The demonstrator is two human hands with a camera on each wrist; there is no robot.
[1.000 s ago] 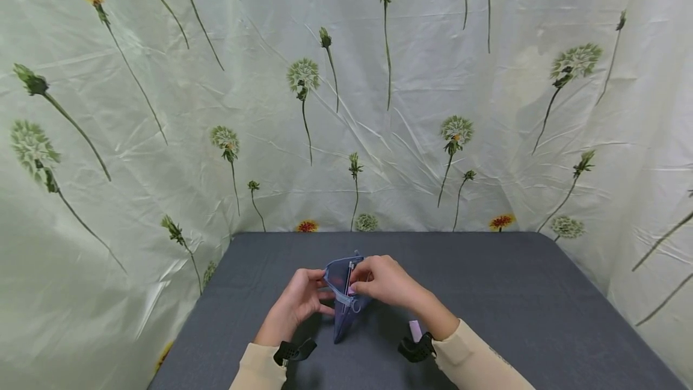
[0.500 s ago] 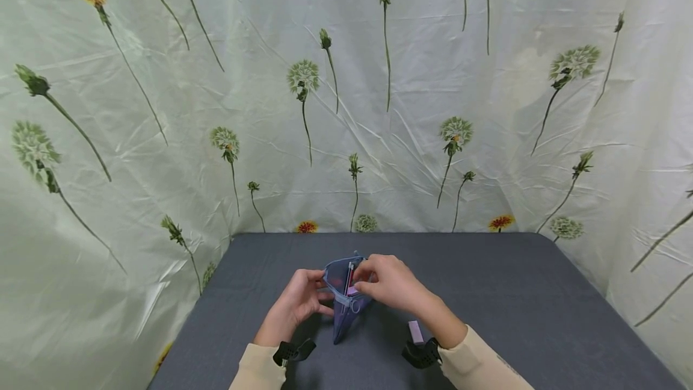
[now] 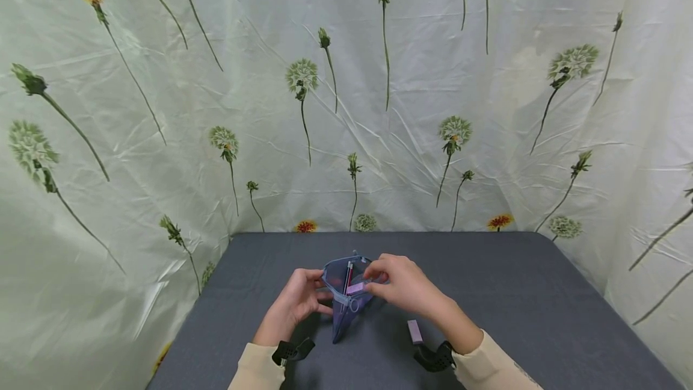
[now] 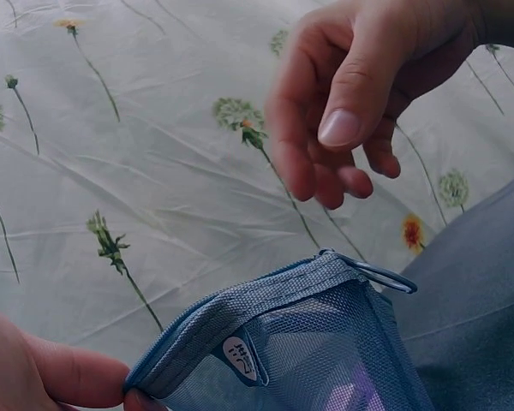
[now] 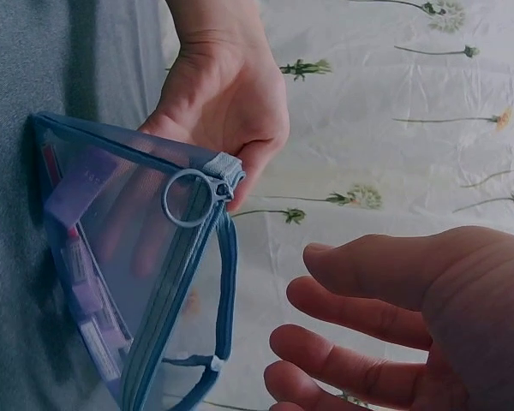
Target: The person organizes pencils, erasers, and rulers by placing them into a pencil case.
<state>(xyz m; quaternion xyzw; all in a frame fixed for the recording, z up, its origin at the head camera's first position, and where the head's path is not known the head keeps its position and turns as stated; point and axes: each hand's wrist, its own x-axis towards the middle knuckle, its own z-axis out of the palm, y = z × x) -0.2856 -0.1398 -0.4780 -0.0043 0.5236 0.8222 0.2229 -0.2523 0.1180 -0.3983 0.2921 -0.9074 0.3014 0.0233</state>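
A blue zip pouch of see-through mesh (image 3: 342, 315) stands unzipped on the table, with a ring (image 5: 188, 198) on its zip. My left hand (image 3: 301, 301) pinches the pouch's rim between thumb and finger at its left side. Inside lie pencils (image 3: 348, 278) and several lilac blocks, one lilac block (image 3: 355, 288) near the mouth. My right hand (image 3: 403, 284) hovers just off the mouth, fingers loosely bent, holding nothing in the right wrist view. A white label (image 4: 240, 358) shows on the pouch's inside.
Another lilac block (image 3: 414, 331) lies on the dark grey table (image 3: 514, 306), close to the right wrist's black strap (image 3: 435, 356). Behind the table's far edge hangs a pale curtain (image 3: 411, 137) printed with dandelions.
My right hand has let go of a lilac block in the pouch and drawn back to the right. The left hand and the pouch have stayed nearly still.
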